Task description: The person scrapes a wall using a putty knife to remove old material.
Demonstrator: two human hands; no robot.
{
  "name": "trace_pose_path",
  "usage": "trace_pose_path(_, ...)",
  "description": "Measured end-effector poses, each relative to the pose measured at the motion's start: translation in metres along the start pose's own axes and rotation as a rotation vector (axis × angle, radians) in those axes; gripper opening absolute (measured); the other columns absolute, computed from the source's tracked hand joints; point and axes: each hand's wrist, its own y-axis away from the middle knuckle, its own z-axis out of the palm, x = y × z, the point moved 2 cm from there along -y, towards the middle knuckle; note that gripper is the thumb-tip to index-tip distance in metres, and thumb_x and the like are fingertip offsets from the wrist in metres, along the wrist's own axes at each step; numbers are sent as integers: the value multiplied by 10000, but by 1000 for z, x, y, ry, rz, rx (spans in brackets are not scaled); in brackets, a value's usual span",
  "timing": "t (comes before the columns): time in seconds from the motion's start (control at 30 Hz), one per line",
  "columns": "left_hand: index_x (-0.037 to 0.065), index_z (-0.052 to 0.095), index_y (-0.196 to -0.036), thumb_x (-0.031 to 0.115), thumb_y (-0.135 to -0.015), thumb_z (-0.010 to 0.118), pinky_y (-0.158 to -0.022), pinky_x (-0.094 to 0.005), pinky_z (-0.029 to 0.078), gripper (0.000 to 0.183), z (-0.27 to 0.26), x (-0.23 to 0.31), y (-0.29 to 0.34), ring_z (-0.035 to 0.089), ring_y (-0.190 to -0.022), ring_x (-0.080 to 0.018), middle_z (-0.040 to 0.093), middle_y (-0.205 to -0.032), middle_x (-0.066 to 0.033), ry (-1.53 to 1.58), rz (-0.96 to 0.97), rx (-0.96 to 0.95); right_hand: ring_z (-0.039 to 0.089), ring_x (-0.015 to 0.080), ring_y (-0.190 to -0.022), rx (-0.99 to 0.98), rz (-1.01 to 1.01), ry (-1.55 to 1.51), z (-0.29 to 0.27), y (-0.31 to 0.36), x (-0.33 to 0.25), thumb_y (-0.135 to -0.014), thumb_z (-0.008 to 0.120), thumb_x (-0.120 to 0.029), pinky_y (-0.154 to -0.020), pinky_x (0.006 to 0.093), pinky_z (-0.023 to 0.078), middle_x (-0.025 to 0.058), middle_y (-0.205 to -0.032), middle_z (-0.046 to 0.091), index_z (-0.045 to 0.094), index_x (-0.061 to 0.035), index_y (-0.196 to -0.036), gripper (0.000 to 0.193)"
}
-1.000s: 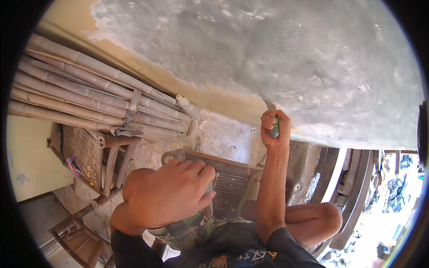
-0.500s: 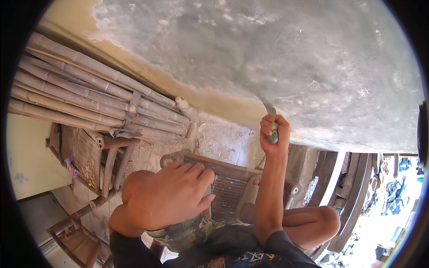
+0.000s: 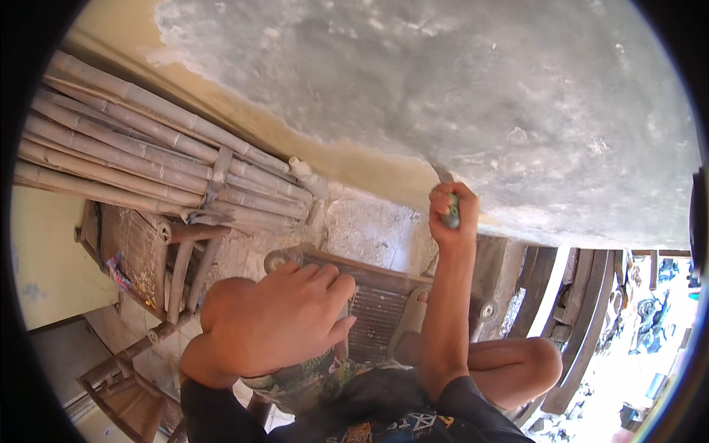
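Observation:
My right hand (image 3: 453,214) is closed round the green handle of a putty knife (image 3: 445,176). Its thin metal blade meets the grey, patchy wall (image 3: 413,88) close to the patch's lower edge. Lower and to the left, my left hand (image 3: 299,317) is raised in front of my body with its back turned up. Its fingers curl downward and the thumb sits a little below them. A sliver of something greyish shows by the thumb, but the hand hides what it is.
A bundle of bamboo poles (image 3: 148,155) leans along the wall at left. Beneath my hands is a slatted bamboo bench (image 3: 369,325), with a wooden chair (image 3: 136,258) at left. Dark wooden planks (image 3: 583,317) stand at right, beside a bright cluttered area.
My right hand and the putty knife have shifted slightly upward along the wall, and the wrist has turned a little. My left hand stays nearly in place.

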Motion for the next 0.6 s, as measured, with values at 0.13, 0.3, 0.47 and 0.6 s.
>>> trace_pose_path(0.13, 6, 521, -916, 255, -854, 599, -766, -405, 482, 267, -1, -1, 0, 628, -822, -320, 612, -849, -159, 45, 6, -6, 419, 118, -519, 102, -24, 74, -5, 2, 8, -852, 446, -41, -389, 239, 324, 48, -685, 466, 454, -24, -781, 73)
trace_pose_path(0.3, 1, 519, -914, 252, -857, 592, -770, -410, 482, 267, 0, -2, 1, 627, -829, -328, 617, -858, -166, 18, 5, 6, 423, 114, -508, 48, -30, 12, -3, 15, 2, -858, 440, -59, -383, 238, 333, 46, -685, 471, 455, -33, -787, 78)
trace_pose_path(0.47, -4, 520, -911, 248, -859, 588, -770, -406, 483, 267, 1, -5, 5, 628, -837, -331, 616, -852, -171, 30, -12, 12, 417, 118, -496, 51, -48, 34, 2, 38, -4, -843, 451, -45, -387, 241, 330, 46, -685, 470, 439, -37, -762, 82)
trace_pose_path(0.6, 41, 547, -926, 276, -844, 609, -754, -395, 479, 256, 9, -9, 3, 614, -828, -302, 616, -860, -120, 1, 20, 27, 413, 123, -496, 78, -27, 77, -4, 10, -5, -840, 454, -50, -387, 253, 325, 42, -685, 469, 441, -43, -746, 95)
